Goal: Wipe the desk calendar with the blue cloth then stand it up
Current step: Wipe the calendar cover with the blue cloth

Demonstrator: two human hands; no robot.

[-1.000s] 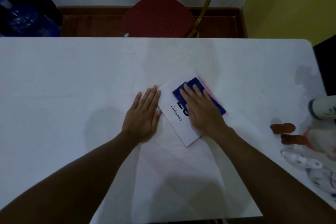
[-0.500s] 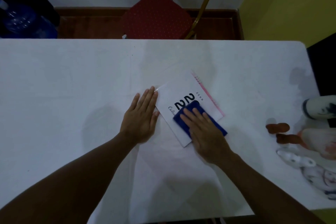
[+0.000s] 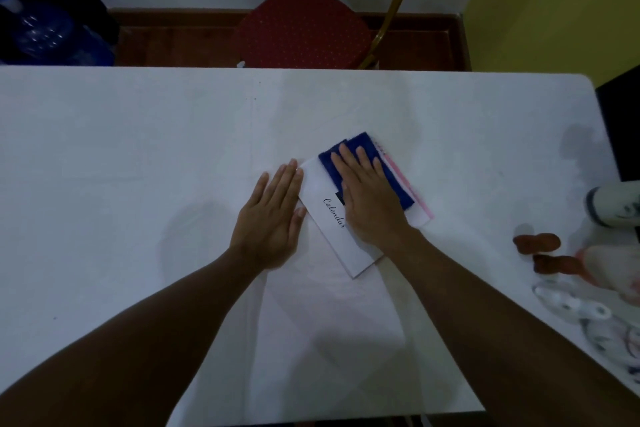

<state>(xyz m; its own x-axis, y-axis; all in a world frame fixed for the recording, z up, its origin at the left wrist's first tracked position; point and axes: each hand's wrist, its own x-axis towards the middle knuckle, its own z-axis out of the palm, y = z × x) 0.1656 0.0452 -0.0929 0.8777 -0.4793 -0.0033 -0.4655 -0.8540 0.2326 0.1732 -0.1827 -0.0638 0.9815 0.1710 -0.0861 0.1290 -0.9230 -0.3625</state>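
A white desk calendar (image 3: 329,218) with the word "Calendar" and a pink edge lies flat and slanted on the white table (image 3: 138,149). On its far half rests the folded blue cloth (image 3: 367,149), pressed down by my right hand (image 3: 367,198), palm flat with the fingers spread over the cloth. My left hand (image 3: 273,215) lies flat on the table with its fingertips touching the calendar's left edge. The large printed digits are hidden under my right hand and the cloth.
A red padded chair (image 3: 304,24) stands behind the table's far edge. A blue water bottle (image 3: 38,35) sits on the floor far left. Near the right table edge lie brown pieces (image 3: 536,243), a white cylinder (image 3: 613,206) and clear plastic items (image 3: 588,315).
My right hand has slid the blue cloth from the calendar's near corner up to its far half, covering the digits. My left hand has stayed at the calendar's left edge.
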